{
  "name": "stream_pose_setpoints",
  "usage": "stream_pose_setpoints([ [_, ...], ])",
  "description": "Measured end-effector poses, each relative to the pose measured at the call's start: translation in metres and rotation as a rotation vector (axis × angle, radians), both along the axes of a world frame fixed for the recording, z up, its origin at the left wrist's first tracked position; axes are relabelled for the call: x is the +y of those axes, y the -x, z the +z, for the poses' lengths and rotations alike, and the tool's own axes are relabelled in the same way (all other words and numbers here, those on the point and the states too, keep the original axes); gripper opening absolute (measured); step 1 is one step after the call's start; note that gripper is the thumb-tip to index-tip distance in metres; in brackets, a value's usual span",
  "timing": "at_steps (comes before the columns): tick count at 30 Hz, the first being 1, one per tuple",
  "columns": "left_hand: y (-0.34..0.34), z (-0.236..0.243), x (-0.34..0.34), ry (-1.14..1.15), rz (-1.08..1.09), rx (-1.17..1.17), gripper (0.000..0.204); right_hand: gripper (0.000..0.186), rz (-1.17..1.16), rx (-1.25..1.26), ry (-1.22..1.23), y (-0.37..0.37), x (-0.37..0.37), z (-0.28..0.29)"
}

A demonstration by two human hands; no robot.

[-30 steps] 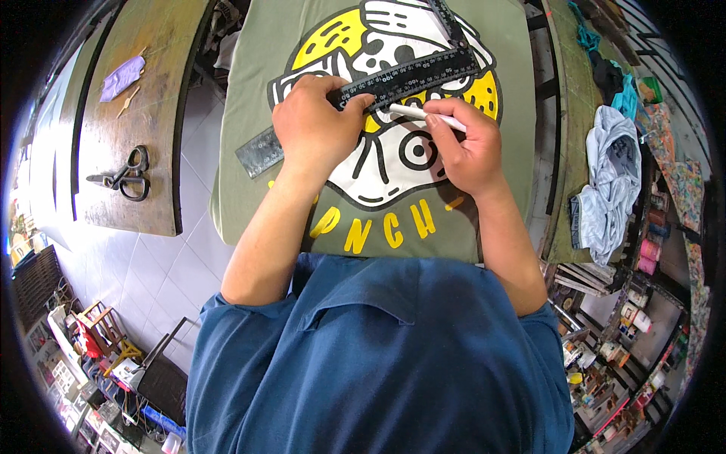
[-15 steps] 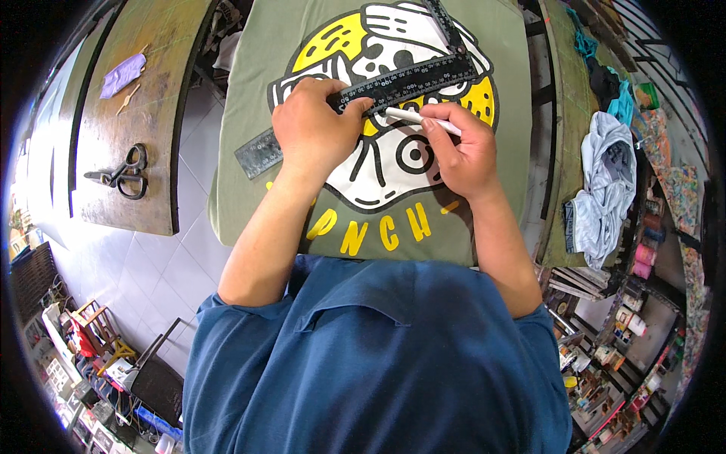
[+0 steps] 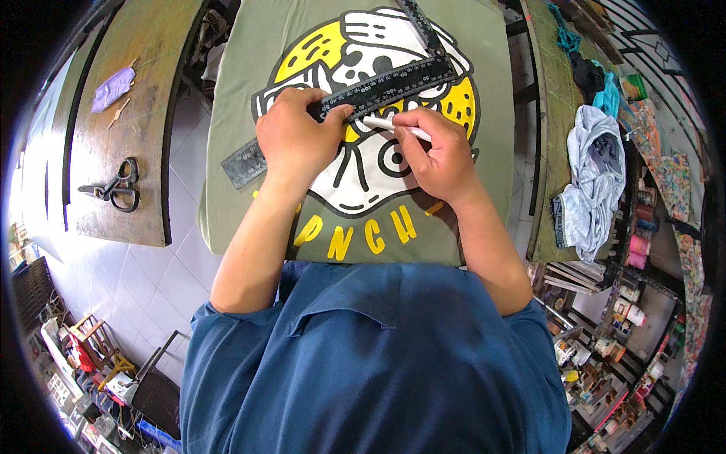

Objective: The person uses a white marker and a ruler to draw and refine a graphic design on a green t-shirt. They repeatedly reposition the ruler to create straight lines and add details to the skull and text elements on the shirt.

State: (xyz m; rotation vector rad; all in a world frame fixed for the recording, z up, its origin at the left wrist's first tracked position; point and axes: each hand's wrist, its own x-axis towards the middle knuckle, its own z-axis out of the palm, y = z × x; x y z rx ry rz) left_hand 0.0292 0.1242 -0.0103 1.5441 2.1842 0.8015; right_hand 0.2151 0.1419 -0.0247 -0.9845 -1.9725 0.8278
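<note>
An olive-green T-shirt (image 3: 231,98) lies spread before me, printed with a white, black and yellow cartoon face and yellow lettering. Across the print rests a black L-shaped ruler (image 3: 389,85), slanting up to the right. My left hand (image 3: 299,144) is closed over its long arm, the thumb on the lower edge and the fingers above. Pinched in my right hand (image 3: 442,155) is a white pen-like stick (image 3: 380,123), its tip on the print just below the ruler, close to my left thumb. The right palm side rests on the shirt.
On the wooden table (image 3: 144,53) to the left lie black-handled scissors (image 3: 121,185) and a lilac cloth piece (image 3: 114,90). Crumpled pale-grey garments (image 3: 597,181) lie on the right-hand table. Thread spools (image 3: 640,246) and bottles (image 3: 630,310) crowd the lower right; a dark chair (image 3: 157,390) stands lower left.
The whole view has shifted a little, so the scene sits further left. Over the print, the ruler keeps its place; the stick's tip has moved very slightly left and toward me.
</note>
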Motion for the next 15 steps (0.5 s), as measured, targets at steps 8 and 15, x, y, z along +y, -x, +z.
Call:
stream_pose_setpoints([
  [8,0.0,0.002,-0.001,0.007,-0.008,-0.012,0.038,0.012,-0.242,0.446,0.29,-0.017,0.0,0.001],
  [15,0.001,-0.009,0.002,-0.108,-0.031,0.019,0.035,0.011,-0.212,0.198,0.107,-0.025,0.004,-0.006],
])
